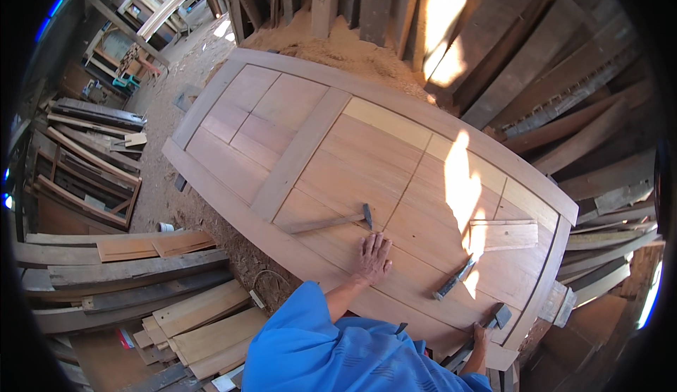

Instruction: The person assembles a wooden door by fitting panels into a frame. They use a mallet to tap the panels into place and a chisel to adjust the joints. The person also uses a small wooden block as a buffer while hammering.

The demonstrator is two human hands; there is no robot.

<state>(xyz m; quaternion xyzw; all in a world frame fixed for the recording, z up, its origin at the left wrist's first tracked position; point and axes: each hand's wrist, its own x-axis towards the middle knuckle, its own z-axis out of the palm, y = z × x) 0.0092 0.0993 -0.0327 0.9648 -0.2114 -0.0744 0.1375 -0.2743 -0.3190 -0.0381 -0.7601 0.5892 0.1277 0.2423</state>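
- Sawdust (pixel 303 36) piled on the floor, rough boards (pixel 522 32) leaning all along the far side and the right, stacks of planks (pixel 141 272) on the left. Proper cluttered woodshop, lol. So what's on the go?

- Big panelled wooden door (pixel 303 152), lying flat right in front of the person in the blue top (pixel 303 343). It runs from upper left to lower right and fills most of the middle.

- Nice. What are the hands up to?

- Left hand (pixel 374 256) is open, palm down on the door near its close edge, not holding anything. Right hand (pixel 481 337) is down by the near right corner, closed around a hammer with a dark, blocky head (pixel 502 315).

- Isn't there a second hammer?

- Yep, a wooden-handled hammer (pixel 331 223) lies on the panels, its head just beyond the left fingertips. Then there's a slim dark tool (pixel 453 279) lying between the two hands, can't tell exactly what kind, and a pale wood piece (pixel 504 235) further right.

- And that bright streak?

- Sunlight (pixel 460 180), falling across the right half.
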